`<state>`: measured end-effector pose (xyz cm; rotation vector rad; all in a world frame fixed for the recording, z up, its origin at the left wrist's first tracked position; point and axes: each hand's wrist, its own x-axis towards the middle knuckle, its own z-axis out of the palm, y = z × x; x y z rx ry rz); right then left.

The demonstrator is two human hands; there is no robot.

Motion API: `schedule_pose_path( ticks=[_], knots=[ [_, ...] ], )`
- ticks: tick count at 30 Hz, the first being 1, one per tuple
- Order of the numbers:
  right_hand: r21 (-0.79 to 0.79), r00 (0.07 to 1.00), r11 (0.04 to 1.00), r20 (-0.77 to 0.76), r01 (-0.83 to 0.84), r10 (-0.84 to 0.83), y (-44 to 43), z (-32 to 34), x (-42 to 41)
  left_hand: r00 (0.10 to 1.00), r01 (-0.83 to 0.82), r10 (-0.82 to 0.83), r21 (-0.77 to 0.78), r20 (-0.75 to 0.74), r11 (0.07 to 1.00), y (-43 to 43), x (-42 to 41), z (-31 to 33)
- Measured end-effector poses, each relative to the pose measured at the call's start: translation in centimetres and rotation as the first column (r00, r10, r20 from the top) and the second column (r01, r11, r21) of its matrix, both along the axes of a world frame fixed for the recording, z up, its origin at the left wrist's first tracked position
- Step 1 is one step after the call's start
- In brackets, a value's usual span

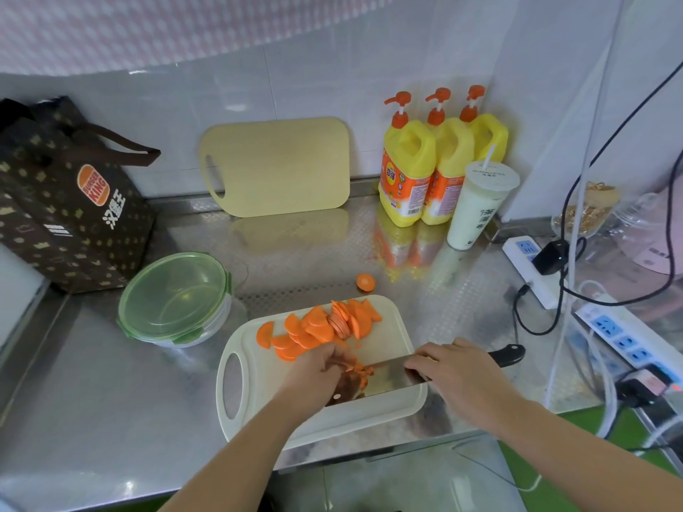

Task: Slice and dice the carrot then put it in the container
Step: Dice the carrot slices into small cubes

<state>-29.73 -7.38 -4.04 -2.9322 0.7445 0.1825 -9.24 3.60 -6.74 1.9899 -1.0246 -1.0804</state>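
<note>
Orange carrot slices [321,327] lie heaped on the far half of a white cutting board [388,404]. My left hand [318,367] pinches a few slices against the board, right beside the blade. Small diced bits [364,375] sit at my fingertips. My right hand [447,371] grips a cleaver [388,375] where the blade meets its black handle [506,355]; the blade lies across the board's middle. A round glass container with a green lid [173,301] stands left of the board, lid on.
One carrot end [366,281] lies on the steel counter beyond the board. A brown paper bag [66,201] stands far left. A second board [277,168] leans on the wall, with yellow soap bottles [425,171] and a drink cup [476,208] beside it. Power strips [536,264] and cables lie right.
</note>
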Motion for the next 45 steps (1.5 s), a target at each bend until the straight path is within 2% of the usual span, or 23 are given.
schedule_pose_path(
  ticks=[2,4,7,9,11,15,19,22,25,28,31,38,41,42,45],
  knots=[
    [-0.008,1.0,1.0,-0.003,-0.012,0.012,-0.1,-0.1,0.0,0.993,0.09,-0.082,-0.087,0.09,0.992,0.6,-0.5,0.5],
    [-0.017,1.0,1.0,0.001,-0.021,0.021,-0.3,-0.2,0.1,0.956,0.261,-0.236,-0.138,0.175,0.955,1.5,-1.1,1.1],
    [-0.027,1.0,0.999,-0.017,-0.018,0.018,-0.5,-0.1,0.2,0.869,0.455,-0.412,-0.113,0.273,0.883,2.7,-0.8,0.8],
    [-0.032,0.999,0.999,-0.016,-0.032,0.031,-0.5,0.2,0.3,0.799,0.53,-0.485,-0.035,0.355,0.847,2.7,-0.1,0.2],
    [-0.032,0.999,0.999,-0.006,-0.034,0.034,-0.4,0.4,0.4,0.769,0.54,-0.498,0.011,0.402,0.842,2.4,0.4,-0.1],
    [-0.05,0.999,0.998,-0.032,-0.036,0.034,-0.4,0.7,0.7,0.762,0.532,-0.476,-0.006,0.438,0.847,1.9,0.6,0.2],
    [-0.059,0.996,0.995,0.009,-0.084,0.085,-0.5,0.6,0.7,0.636,0.641,-0.583,0.074,0.506,0.764,1.6,0.5,-0.3],
    [-0.06,0.998,0.996,0.011,-0.067,0.068,-0.6,0.8,0.5,0.639,0.564,-0.556,0.168,0.532,0.809,1.4,1.2,-0.8],
    [-0.059,0.999,0.997,0.008,-0.046,0.046,-0.6,1.0,0.4,0.657,0.547,-0.5,0.1,0.565,0.831,2.0,1.6,-0.5],
    [-0.067,0.998,0.996,0.034,-0.052,0.054,-0.7,1.0,0.3,0.624,0.593,-0.517,0.075,0.586,0.801,2.7,1.7,-0.5],
    [-0.073,0.998,0.995,-0.002,-0.063,0.063,-0.8,0.6,0.0,0.588,0.545,-0.527,0.182,0.613,0.819,3.0,2.1,-1.1],
    [-0.121,0.995,0.988,-0.021,-0.095,0.094,-0.4,0.9,0.0,0.57,0.545,-0.588,0.272,0.574,0.793,2.3,1.6,-0.8],
    [-0.116,0.998,0.991,0.007,-0.061,0.062,-0.6,0.6,-0.4,0.596,0.486,-0.557,0.292,0.578,0.824,1.7,1.9,-1.4],
    [-0.107,0.999,0.994,-0.002,-0.037,0.037,-0.7,0.7,-0.4,0.628,0.473,-0.524,0.253,0.575,0.844,1.6,2.1,-1.5],
    [-0.082,1.0,0.997,0.009,-0.009,0.009,-0.7,0.7,-0.5,0.849,0.337,-0.301,-0.006,0.434,0.942,1.2,2.7,-1.5]
  ],
)
